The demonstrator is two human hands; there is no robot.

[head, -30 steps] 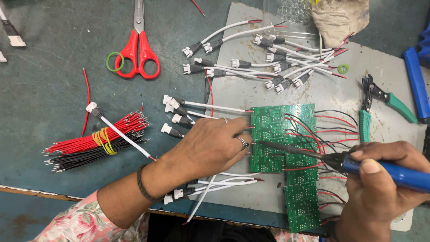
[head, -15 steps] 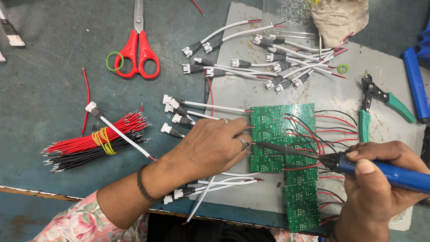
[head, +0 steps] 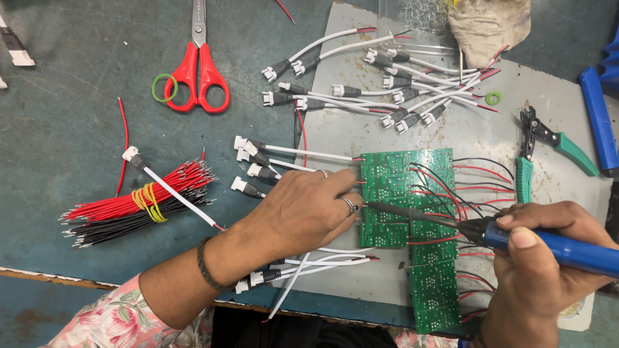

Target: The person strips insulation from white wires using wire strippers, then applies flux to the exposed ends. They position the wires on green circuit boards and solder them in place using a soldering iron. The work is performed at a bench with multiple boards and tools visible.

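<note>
A row of green circuit boards (head: 405, 169) with red and black wires soldered on lies on a grey mat (head: 477, 138). My left hand (head: 303, 209), rings on two fingers, rests flat at the boards' left edge, pressing down white cables with connectors (head: 258, 154). My right hand (head: 538, 258) grips a blue-handled soldering iron (head: 567, 252). Its dark tip points left and touches the board close to my left fingertips.
Red scissors (head: 198, 71) and a green rubber band (head: 164, 87) lie at the top left. A bundle of red and black wires (head: 135, 205) sits on the left. More connector cables (head: 393, 84) lie at the top. Green-handled pliers (head: 538, 151) are on the right, a cloth (head: 487, 22) beyond.
The soldering iron tip has shifted slightly left along the board toward my left fingers. My left hand has stayed in place.
</note>
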